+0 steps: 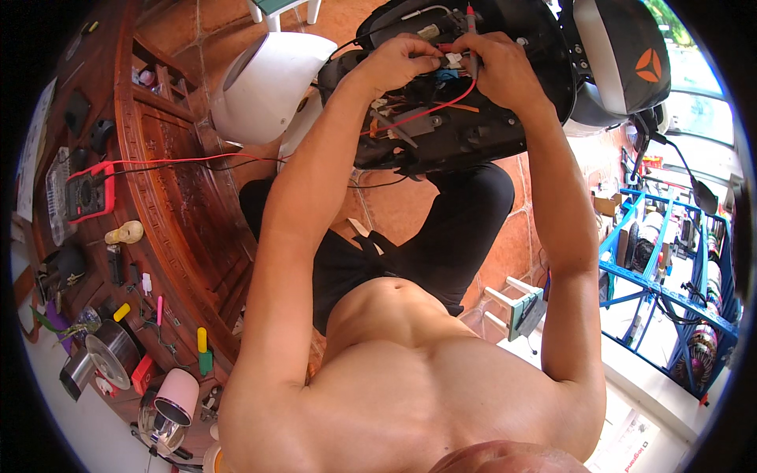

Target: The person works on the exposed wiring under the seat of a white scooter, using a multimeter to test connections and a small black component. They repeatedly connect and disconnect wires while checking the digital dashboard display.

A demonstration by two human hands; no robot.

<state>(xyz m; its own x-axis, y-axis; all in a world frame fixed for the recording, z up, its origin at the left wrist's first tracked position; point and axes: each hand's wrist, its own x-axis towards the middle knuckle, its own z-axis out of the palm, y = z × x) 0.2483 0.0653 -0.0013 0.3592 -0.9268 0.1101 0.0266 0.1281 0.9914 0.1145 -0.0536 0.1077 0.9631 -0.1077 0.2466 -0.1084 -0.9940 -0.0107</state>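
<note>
My right hand (502, 68) grips a red and grey multimeter probe (471, 26) standing nearly upright, its red lead (440, 109) trailing back to the left. Facing it, my left hand (399, 62) pinches at a small bundle of wires; what exactly lies between its fingertips is too small to tell. A white connector (453, 59) and a blue connector (447, 74) sit between both hands. They are over the black plastic underside (473, 127) of a scooter's body, where more loose wires (384, 115) show. The red-framed multimeter (90, 192) lies on the wooden desk at the left.
A white fairing panel (269, 88) stands left of the scooter. The carved wooden desk (177, 171) bears a cap, a screwdriver and a pink cup (177, 396). At the right are a small green and white stool (520, 310) and a blue metal rack (656, 278). Multimeter leads span the gap to the desk.
</note>
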